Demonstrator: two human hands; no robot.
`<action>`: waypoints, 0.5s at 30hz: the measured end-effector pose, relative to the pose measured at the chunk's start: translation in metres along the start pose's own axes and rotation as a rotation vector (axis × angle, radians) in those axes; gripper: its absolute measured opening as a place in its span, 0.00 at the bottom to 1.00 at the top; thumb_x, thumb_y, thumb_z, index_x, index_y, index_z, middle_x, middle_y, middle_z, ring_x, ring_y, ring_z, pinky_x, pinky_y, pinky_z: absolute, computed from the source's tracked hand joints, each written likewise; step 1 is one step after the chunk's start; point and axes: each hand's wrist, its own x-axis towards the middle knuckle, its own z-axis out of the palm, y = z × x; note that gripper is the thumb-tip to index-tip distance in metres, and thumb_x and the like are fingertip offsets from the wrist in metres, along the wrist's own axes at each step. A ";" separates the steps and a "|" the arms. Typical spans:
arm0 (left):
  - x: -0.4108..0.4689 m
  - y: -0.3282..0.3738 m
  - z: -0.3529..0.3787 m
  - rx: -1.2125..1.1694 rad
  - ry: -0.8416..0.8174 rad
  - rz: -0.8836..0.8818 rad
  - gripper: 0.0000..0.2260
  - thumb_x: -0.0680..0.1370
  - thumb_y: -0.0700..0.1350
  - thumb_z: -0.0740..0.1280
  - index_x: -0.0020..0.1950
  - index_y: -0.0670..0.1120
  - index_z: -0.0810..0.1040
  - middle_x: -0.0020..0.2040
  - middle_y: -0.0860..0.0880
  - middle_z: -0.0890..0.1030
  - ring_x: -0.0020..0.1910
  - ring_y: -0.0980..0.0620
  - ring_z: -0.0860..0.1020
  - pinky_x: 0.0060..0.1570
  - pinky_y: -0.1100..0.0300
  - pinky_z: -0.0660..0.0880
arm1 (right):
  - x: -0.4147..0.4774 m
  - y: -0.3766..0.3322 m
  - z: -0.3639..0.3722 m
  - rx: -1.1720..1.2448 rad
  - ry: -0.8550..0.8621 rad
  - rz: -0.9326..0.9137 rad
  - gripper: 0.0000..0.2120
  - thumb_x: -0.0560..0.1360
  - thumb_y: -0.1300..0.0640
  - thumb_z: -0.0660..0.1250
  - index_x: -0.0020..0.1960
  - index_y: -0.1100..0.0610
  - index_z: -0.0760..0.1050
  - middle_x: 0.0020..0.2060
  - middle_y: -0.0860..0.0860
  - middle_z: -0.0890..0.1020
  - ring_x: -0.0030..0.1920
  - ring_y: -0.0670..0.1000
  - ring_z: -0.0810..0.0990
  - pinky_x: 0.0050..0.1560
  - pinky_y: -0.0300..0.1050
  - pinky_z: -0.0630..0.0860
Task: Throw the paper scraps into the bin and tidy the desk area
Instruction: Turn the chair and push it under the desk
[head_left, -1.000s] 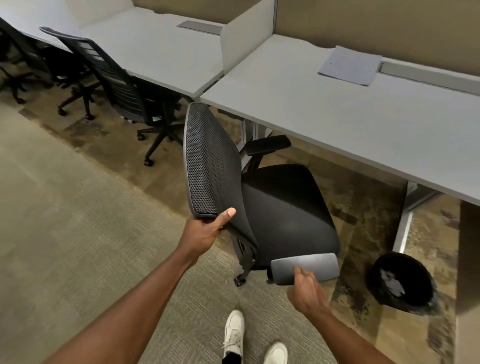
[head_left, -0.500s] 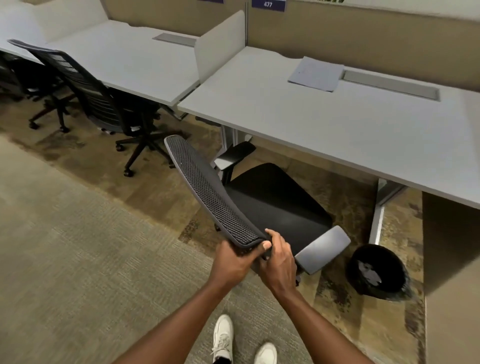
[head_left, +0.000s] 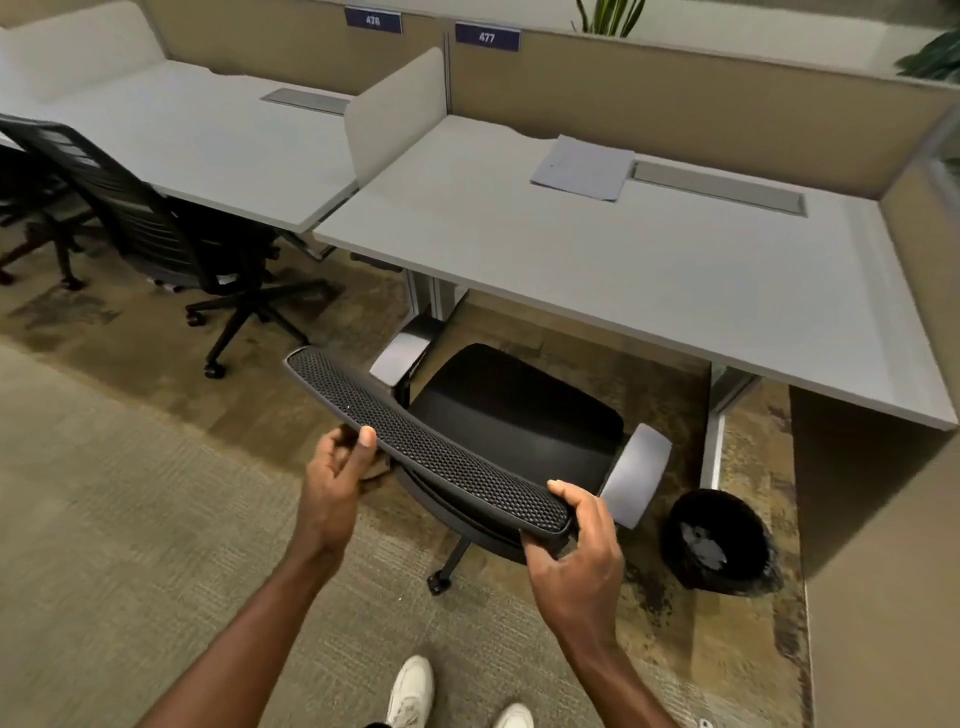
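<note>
Both hands are on the chair now. A second ago your right hand was down at the armrest; now it is closed over the right end of the backrest, thumb on top. Your left hand has slid along to the left part of that top edge and grips it the same way. The chair has swung round too: its seat now points under the desk, with the front edge already beneath the overhang.

The bin stands on the floor just right of the chair, scraps pale inside it. A sheet of paper lies at the back of the desk. So the scraps look binned, and you're on the tidying: a straight push should tuck the chair in.
</note>
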 end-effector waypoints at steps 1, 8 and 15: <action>0.008 0.001 -0.005 -0.016 0.031 0.004 0.29 0.75 0.69 0.73 0.67 0.52 0.76 0.62 0.48 0.86 0.61 0.46 0.86 0.57 0.48 0.86 | -0.001 0.000 -0.004 0.002 0.008 -0.006 0.31 0.65 0.67 0.79 0.65 0.52 0.77 0.60 0.44 0.79 0.65 0.46 0.78 0.65 0.51 0.80; 0.047 0.013 -0.022 0.235 0.159 0.124 0.50 0.67 0.74 0.77 0.81 0.57 0.58 0.79 0.50 0.70 0.76 0.55 0.72 0.77 0.47 0.72 | -0.014 -0.013 -0.006 -0.022 0.048 0.018 0.27 0.71 0.42 0.76 0.68 0.44 0.75 0.75 0.44 0.67 0.79 0.48 0.63 0.71 0.43 0.64; 0.072 0.016 -0.024 0.599 -0.038 0.346 0.46 0.69 0.71 0.74 0.81 0.54 0.63 0.85 0.54 0.44 0.85 0.47 0.54 0.76 0.49 0.64 | 0.000 -0.028 0.027 -0.161 0.221 0.138 0.37 0.71 0.25 0.64 0.71 0.48 0.74 0.79 0.50 0.57 0.80 0.53 0.60 0.70 0.44 0.64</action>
